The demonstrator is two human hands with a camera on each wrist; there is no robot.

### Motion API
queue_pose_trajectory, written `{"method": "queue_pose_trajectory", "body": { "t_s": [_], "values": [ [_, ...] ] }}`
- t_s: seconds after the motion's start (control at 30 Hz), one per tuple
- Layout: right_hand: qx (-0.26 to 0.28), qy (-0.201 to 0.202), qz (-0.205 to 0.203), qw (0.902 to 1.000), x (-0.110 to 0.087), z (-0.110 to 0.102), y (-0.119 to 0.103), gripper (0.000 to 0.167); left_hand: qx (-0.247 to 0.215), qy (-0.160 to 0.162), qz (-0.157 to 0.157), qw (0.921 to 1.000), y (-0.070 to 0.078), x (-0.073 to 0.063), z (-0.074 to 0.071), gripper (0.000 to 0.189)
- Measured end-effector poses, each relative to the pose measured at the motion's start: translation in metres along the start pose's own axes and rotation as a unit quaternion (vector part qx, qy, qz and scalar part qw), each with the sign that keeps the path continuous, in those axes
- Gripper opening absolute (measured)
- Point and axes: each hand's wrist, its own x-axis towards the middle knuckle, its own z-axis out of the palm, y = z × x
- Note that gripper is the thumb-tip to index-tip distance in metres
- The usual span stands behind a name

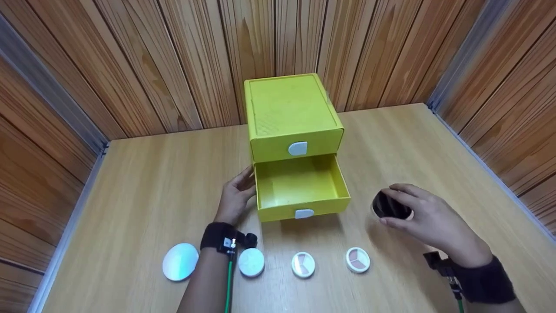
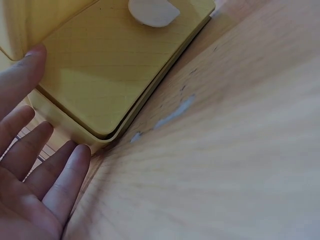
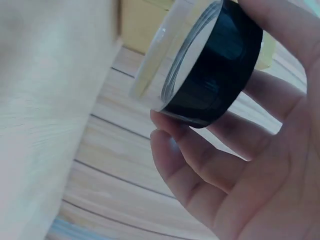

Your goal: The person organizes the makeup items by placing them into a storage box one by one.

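Observation:
A yellow drawer unit (image 1: 293, 108) stands in the middle of the table, its upper drawer closed and the drawer (image 1: 304, 182) below pulled out, bare inside. My left hand (image 1: 234, 198) is at the unit's left side. In the left wrist view the thumb lies against the yellow edge and loosely extended fingers (image 2: 72, 175) reach the lower corner, beside a closed drawer front (image 2: 100, 70) with a white knob. At the right, my right hand (image 1: 428, 213) grips a small jar (image 3: 215, 65) between thumb and fingers. Its lid is glossy black, its base clear and facing the table.
Along the front lie a shiny round disc (image 1: 180, 261), a white round case (image 1: 251, 262) and two small round compacts, one central (image 1: 303, 265) and one further right (image 1: 358, 260). Wood-plank walls (image 1: 191, 65) enclose the table at the back and sides.

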Motion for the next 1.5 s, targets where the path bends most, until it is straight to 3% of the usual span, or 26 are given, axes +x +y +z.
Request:
{"method": "queue_pose_trajectory", "body": {
  "t_s": [0.47,0.63,0.87,1.17,1.5],
  "values": [
    [0.006,0.061,-0.077,0.9951,0.054,-0.014,-0.046,0.057,0.012,0.006,-0.006,0.9999,-0.001,0.001,0.000,0.058],
    [0.005,0.072,-0.080,0.9942,0.066,-0.019,-0.054,0.054,0.008,-0.002,-0.007,0.9999,-0.002,0.002,0.003,0.058],
    [0.031,0.055,-0.071,0.9955,0.079,-0.017,-0.067,0.055,0.010,-0.001,-0.011,0.9999,0.001,0.001,0.003,0.058],
    [0.065,0.034,-0.071,0.9948,0.096,0.006,-0.086,0.066,0.015,0.003,-0.014,0.9998,0.000,0.001,0.000,0.058],
    [0.078,-0.006,-0.085,0.9933,0.114,0.031,-0.112,0.064,0.019,0.006,-0.009,0.9998,-0.003,0.002,0.001,0.058]
  ]
}}
